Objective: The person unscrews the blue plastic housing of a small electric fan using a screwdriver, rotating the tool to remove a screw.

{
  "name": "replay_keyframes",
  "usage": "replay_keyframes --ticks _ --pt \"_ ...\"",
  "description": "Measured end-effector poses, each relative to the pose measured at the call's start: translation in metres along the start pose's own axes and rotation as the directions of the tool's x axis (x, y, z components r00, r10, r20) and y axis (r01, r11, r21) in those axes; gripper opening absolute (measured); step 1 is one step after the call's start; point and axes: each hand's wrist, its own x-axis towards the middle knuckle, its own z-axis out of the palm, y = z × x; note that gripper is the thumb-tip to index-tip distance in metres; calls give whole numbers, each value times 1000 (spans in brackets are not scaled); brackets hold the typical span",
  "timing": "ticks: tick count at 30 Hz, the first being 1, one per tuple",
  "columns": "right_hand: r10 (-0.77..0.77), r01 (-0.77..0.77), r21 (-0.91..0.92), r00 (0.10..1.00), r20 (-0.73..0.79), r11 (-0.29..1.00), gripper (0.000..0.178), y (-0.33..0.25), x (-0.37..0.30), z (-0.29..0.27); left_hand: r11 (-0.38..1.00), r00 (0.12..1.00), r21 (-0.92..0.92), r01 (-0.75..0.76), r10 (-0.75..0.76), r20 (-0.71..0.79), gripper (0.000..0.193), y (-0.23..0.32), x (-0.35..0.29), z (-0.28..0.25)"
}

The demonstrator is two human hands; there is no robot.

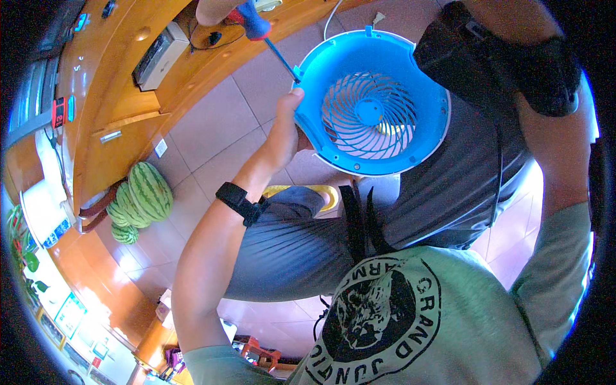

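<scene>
A: ok, what's the count?

B: One blue fan housing (369, 111), one screwdriver (255, 24), and at least three watermelons (151, 192) on the tiled floor (199, 122) over to the left.

A: and the hands?

B: Two. Left hand (282, 135) is clamped on the housing's left rim, thumb up at the edge. Right hand (215, 9) is mostly cut off beside the screwdriver handle, so can't tell how those fingers sit.

A: which way's the housing facing?

B: Wide mouth toward the wearer, swirly grille deeper in, through-axis roughly along our view. It's up in front, overlapping the right trouser leg (475, 154). Screwdriver slants down-right, tip by the left rim.
</scene>
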Motion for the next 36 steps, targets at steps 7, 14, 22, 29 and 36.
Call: replay_keyframes --ticks 7,14,22,29,36 --pt "-58 64 -203 998 36 977 41 8 -5 -2 1000 999 20 -17 17 -39 83 -2 -3 -3" --pt "21 -21 -51 1000 8 998 49 16 -8 0 1000 999 11 -5 5 -42 82 -6 -4 -3" --pt "31 -36 -127 999 -37 991 51 31 -17 4 999 998 -8 -33 33 -46 80 -5 -1 -2" --pt "-59 74 -229 996 73 971 52 21 -4 -7 1000 999 -24 -3 2 -40 81 -2 -4 -1" --pt "20 -21 -77 1000 -14 997 36 -2 -8 3 999 998 -46 -29 26 -51 78 5 -6 5"
